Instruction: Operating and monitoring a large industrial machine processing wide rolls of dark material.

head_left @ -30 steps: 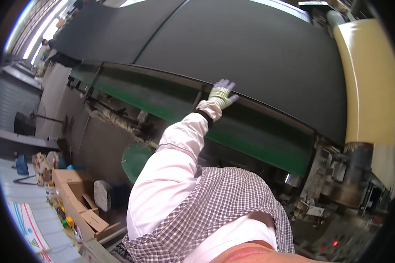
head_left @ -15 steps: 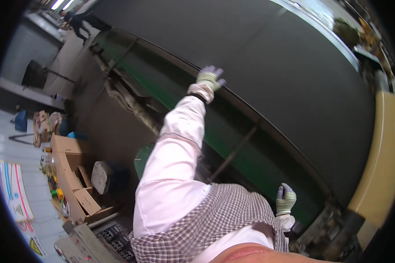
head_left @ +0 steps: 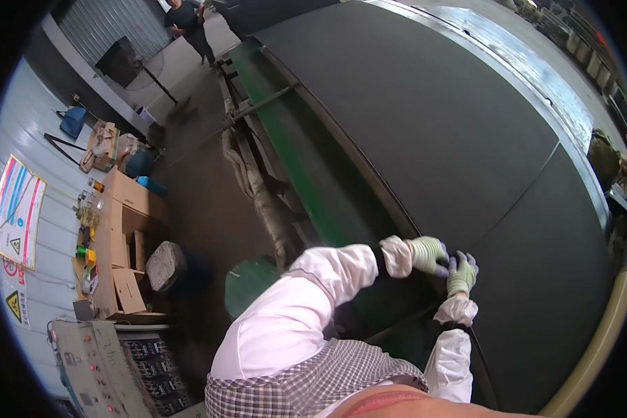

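Gloved left hand [head_left: 428,255], fingers bent; gloved right hand [head_left: 461,276], fingers partly curled; both at dark grey sheet's [head_left: 432,132] edge; any hold cannot be told.

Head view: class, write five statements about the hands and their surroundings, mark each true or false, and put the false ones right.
1. The left hand and right hand are bare. False: both are gloved.
2. The hands are close together. True.
3. A thin line crosses the dark surface. True.
4. The apron is plain red. False: it has a small check pattern.
5. Another person shows at the upper left. True.
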